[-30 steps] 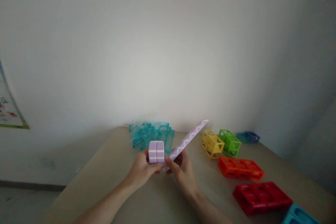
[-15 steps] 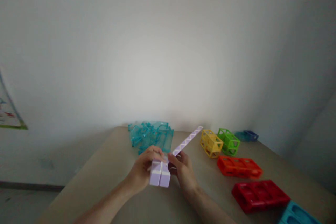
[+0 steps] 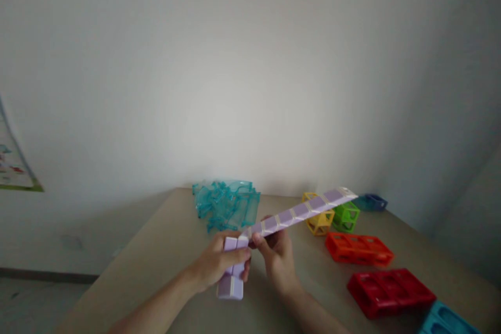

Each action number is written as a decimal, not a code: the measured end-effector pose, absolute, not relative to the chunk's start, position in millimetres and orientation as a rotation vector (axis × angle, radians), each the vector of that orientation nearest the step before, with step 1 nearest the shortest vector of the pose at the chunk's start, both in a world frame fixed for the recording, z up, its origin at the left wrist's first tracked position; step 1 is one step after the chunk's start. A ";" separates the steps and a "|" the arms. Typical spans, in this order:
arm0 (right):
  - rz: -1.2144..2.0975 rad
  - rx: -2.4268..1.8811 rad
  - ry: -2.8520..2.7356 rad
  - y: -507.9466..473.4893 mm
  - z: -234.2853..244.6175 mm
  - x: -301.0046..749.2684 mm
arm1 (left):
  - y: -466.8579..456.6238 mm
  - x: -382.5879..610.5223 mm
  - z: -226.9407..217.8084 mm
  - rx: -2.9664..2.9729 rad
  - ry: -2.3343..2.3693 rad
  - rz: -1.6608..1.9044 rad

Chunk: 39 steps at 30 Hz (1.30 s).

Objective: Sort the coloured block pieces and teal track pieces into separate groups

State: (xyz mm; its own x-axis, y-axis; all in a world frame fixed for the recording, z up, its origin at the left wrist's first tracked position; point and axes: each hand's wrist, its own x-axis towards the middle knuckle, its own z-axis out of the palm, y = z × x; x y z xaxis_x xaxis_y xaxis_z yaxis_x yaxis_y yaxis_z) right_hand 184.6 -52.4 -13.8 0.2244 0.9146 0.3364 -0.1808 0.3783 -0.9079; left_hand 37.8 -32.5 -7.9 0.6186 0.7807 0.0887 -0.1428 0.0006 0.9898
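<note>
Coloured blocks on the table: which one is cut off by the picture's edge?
The light blue block at the bottom right corner; all the others lie fully in frame.

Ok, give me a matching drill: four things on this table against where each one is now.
Things:
1. snake
2. teal pile
3. yellow cube
4. red block

Places:
a. at the far edge of the table, left of the hands
b. held by the left hand and the right hand, above the table
c. near right, next to the blue block
d. partly hidden behind the snake's straight part, beside the green cube

Pairs: 1-b, 2-a, 3-d, 4-c
</note>
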 end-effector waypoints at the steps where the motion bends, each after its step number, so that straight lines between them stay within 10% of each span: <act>1: 0.894 -0.879 -1.061 -52.0 -14.0 184.9 | -32.0 37.3 -8.7 1.450 0.612 0.810; 13: 1.089 -0.836 -1.012 -54.3 -9.7 184.1 | -30.8 31.9 -8.2 1.855 0.721 0.813; 22: 0.602 -1.152 -1.133 -51.3 -20.9 180.1 | -28.3 38.2 -7.7 2.097 0.912 1.004; 39: 0.934 -0.997 -1.093 -47.2 -16.1 180.2 | -15.5 45.1 -19.5 1.118 0.991 0.851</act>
State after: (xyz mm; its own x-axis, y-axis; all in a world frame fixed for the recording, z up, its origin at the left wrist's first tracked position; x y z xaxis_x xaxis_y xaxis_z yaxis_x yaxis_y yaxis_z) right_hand 180.2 -47.2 -16.1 0.2045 0.9445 0.2569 -0.1059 0.2822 -0.9535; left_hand 45.1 -15.5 -19.5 0.3370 0.9199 -0.2007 -0.0593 0.2335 0.9705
